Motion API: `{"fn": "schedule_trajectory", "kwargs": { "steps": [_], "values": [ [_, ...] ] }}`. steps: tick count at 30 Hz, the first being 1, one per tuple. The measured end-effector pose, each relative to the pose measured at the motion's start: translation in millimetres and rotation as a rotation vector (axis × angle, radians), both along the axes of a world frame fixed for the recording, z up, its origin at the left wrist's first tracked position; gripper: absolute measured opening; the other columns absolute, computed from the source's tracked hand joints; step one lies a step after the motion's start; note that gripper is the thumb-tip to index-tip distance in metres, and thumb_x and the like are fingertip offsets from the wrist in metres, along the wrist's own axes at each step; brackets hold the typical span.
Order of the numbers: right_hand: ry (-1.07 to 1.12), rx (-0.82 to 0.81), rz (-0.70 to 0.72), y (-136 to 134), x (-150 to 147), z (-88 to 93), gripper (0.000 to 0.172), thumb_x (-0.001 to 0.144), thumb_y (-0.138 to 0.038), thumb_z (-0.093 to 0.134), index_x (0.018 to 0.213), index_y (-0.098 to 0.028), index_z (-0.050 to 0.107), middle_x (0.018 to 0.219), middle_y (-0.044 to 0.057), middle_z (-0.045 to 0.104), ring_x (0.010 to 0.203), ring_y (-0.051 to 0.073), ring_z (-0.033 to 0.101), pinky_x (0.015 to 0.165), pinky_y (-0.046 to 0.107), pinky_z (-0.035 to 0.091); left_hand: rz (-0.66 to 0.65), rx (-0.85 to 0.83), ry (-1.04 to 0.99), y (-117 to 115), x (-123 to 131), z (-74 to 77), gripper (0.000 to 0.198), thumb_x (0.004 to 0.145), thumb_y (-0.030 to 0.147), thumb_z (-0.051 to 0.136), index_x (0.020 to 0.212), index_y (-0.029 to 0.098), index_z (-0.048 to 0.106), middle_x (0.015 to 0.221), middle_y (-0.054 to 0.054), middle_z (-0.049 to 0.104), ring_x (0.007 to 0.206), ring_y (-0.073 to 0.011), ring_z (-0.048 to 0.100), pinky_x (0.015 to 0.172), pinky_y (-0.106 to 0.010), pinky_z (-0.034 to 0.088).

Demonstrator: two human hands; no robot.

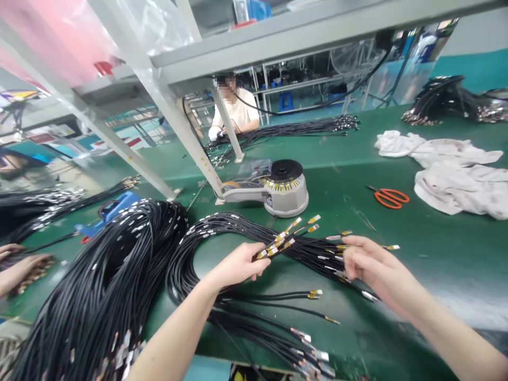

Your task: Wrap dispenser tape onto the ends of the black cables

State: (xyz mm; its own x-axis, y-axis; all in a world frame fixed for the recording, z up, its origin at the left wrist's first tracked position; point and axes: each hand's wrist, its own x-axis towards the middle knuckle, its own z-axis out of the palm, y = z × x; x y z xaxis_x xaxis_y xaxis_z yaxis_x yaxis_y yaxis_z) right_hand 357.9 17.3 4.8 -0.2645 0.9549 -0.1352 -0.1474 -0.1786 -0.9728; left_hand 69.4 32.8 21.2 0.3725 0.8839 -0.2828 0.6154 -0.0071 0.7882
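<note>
My left hand (242, 263) is closed around several black cables, whose ends (286, 239) with silver connectors and yellow tape fan out past the fingers. To the right, my right hand (367, 260) pinches at a cable end (344, 234) with yellow tape. Beneath both hands runs a looped bundle of black cables (234, 222), curving round on the left. Its other ends (305, 349) point toward the near edge of the table. The palm side of my left hand hides part of the held cables.
A round tape dispenser (286, 190) stands behind the bundle. Orange-handled scissors (391, 198) and white gloves (468, 185) lie at right. A big cable heap (115, 264) is at left, near a co-worker's hands (19, 267). Another person (236, 108) sits opposite, beyond the shelf posts (178, 116).
</note>
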Motion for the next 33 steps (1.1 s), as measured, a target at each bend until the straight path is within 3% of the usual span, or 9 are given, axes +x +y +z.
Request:
{"fn": "schedule_trajectory", "kwargs": {
  "steps": [3, 8, 10, 13, 16, 23, 28, 31, 33],
  "values": [
    [-0.014, 0.041, 0.007, 22.6, -13.1, 3.7, 0.022, 0.081, -0.030, 0.052, 0.100, -0.021, 0.049, 0.061, -0.003, 0.053, 0.058, 0.014, 0.049, 0.061, 0.028, 0.039, 0.004, -0.021, -0.018, 1.7, -0.5, 2.0, 0.011, 0.074, 0.026, 0.044, 0.066, 0.018, 0.043, 0.056, 0.004, 0.055, 0.045, -0.0098, 0.053, 0.047, -0.021, 0.042],
    [-0.249, 0.137, 0.130, 31.6, -17.0, 6.4, 0.017, 0.077, -0.033, 0.056, 0.070, -0.019, 0.051, 0.058, -0.003, 0.050, 0.053, 0.011, 0.047, 0.055, 0.024, 0.038, 0.036, -0.047, -0.033, 9.7, -1.1, 3.5, 0.011, 0.073, 0.026, 0.044, 0.067, 0.017, 0.045, 0.056, 0.003, 0.055, 0.045, -0.0087, 0.052, 0.047, -0.020, 0.042],
    [-0.323, 0.129, 0.260, 26.7, -7.1, 9.6, 0.019, 0.077, -0.034, 0.055, 0.067, -0.019, 0.050, 0.058, -0.003, 0.049, 0.052, 0.011, 0.046, 0.051, 0.023, 0.038, 0.040, -0.048, -0.010, 16.5, -1.9, 2.4, 0.011, 0.074, 0.026, 0.042, 0.067, 0.017, 0.044, 0.056, 0.002, 0.055, 0.045, -0.0090, 0.052, 0.047, -0.020, 0.042],
    [-0.461, 0.120, 0.585, 14.6, 14.1, 16.4, 0.017, 0.075, -0.031, 0.058, 0.064, -0.018, 0.056, 0.061, 0.000, 0.055, 0.055, 0.013, 0.049, 0.051, 0.023, 0.039, 0.040, -0.030, 0.036, 30.5, -2.2, -2.1, 0.014, 0.075, 0.027, 0.040, 0.067, 0.017, 0.045, 0.056, 0.002, 0.056, 0.046, -0.0098, 0.054, 0.048, -0.020, 0.043],
    [-0.597, 0.195, 0.754, 5.6, 28.0, 19.5, 0.006, 0.069, -0.026, 0.065, 0.067, -0.021, 0.065, 0.069, 0.002, 0.064, 0.068, 0.018, 0.056, 0.064, 0.027, 0.042, 0.035, -0.008, 0.115, 44.0, 0.8, -11.7, 0.016, 0.075, 0.028, 0.040, 0.068, 0.016, 0.048, 0.057, 0.001, 0.058, 0.046, -0.0111, 0.056, 0.048, -0.021, 0.043],
    [-0.614, 0.195, 0.637, 15.6, 10.7, 6.3, 0.010, 0.074, -0.028, 0.057, 0.070, -0.020, 0.061, 0.069, 0.001, 0.059, 0.066, 0.016, 0.052, 0.061, 0.024, 0.041, 0.142, 0.200, 0.484, 41.2, 12.5, -33.7, 0.017, 0.073, 0.035, 0.050, 0.070, 0.019, 0.053, 0.075, -0.005, 0.062, 0.080, -0.0236, 0.058, 0.073, -0.034, 0.040],
    [-0.468, 0.124, 0.560, 24.0, -11.0, 12.2, 0.008, 0.074, -0.023, 0.055, 0.069, -0.017, 0.057, 0.058, -0.002, 0.055, 0.054, 0.011, 0.049, 0.051, 0.021, 0.038, 0.198, 0.357, 0.591, 19.8, 20.6, -22.7, 0.027, 0.074, 0.041, 0.052, 0.089, 0.019, 0.054, 0.095, -0.011, 0.058, 0.093, -0.0302, 0.051, 0.079, -0.042, 0.038],
    [-0.454, 0.155, 0.548, 29.0, -29.6, 27.7, 0.008, 0.072, -0.022, 0.055, 0.067, -0.016, 0.056, 0.054, -0.002, 0.053, 0.050, 0.011, 0.048, 0.047, 0.020, 0.037, 0.249, 0.552, 0.371, 1.3, 36.0, -6.7, 0.035, 0.071, 0.034, 0.058, 0.101, 0.020, 0.051, 0.107, -0.012, 0.053, 0.102, -0.0310, 0.044, 0.086, -0.045, 0.034],
    [-0.509, 0.247, 0.545, 32.4, -44.6, 38.1, 0.007, 0.071, -0.018, 0.054, 0.065, -0.016, 0.057, 0.051, -0.003, 0.053, 0.048, 0.010, 0.047, 0.046, 0.020, 0.035, 0.208, 0.493, -0.047, -10.3, 51.8, 0.2, 0.034, 0.071, 0.027, 0.056, 0.104, 0.021, 0.050, 0.105, -0.009, 0.053, 0.099, -0.0256, 0.047, 0.086, -0.041, 0.037]
  ]
}}
